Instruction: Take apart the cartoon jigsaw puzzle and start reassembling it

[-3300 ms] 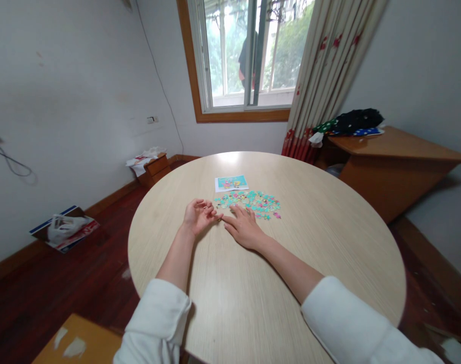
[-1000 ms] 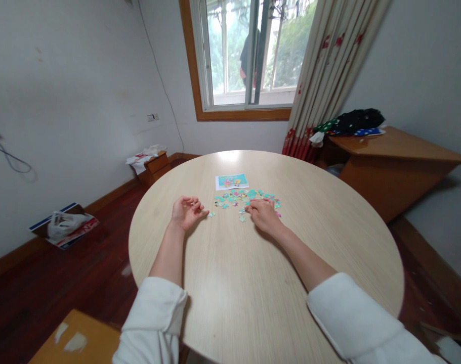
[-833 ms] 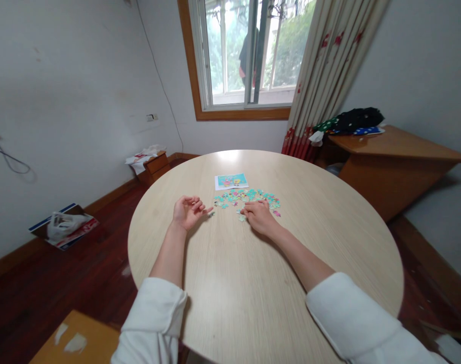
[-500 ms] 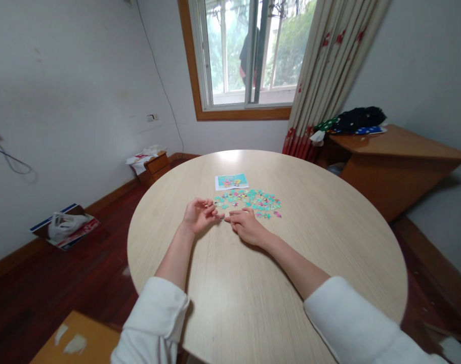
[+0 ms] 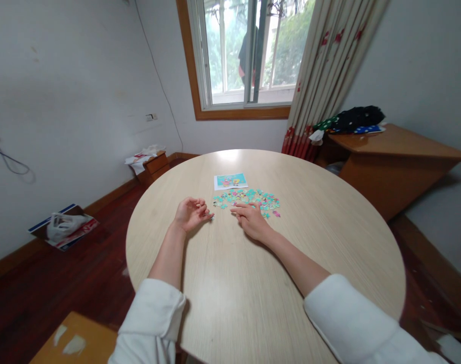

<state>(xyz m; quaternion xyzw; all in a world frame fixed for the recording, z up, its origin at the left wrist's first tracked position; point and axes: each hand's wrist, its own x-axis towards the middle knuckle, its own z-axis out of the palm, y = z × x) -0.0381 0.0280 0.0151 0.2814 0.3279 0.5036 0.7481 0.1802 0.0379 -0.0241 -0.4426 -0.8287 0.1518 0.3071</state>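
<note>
Small jigsaw puzzle pieces [image 5: 270, 200], mostly turquoise with some pink and yellow, lie loose in a pile near the table's middle. To their left is my left hand [image 5: 192, 215], its fingers curled and the palm turned inward. A tiny puzzle piece [image 5: 212, 217] shows at its thumb and fingertips, and the hand seems to pinch it. My right hand [image 5: 252, 221] rests palm down at the pile's near edge, fingers stretched out to the left and covering some pieces. Behind the pile lies a picture sheet [image 5: 231, 181] with turquoise and cartoon-like figures.
The round pale wooden table [image 5: 230, 293] fills the middle. A wooden desk [image 5: 401, 141] with dark cloth [image 5: 359, 120] stands at the right, near the curtain [image 5: 329, 65]. An orange-brown seat [image 5: 78, 338] is at the lower left. A plastic bag [image 5: 65, 226] lies on the floor.
My hands have moved apart: the left one has shifted left with the small puzzle piece, the right one slightly right and up onto the pile's edge.
</note>
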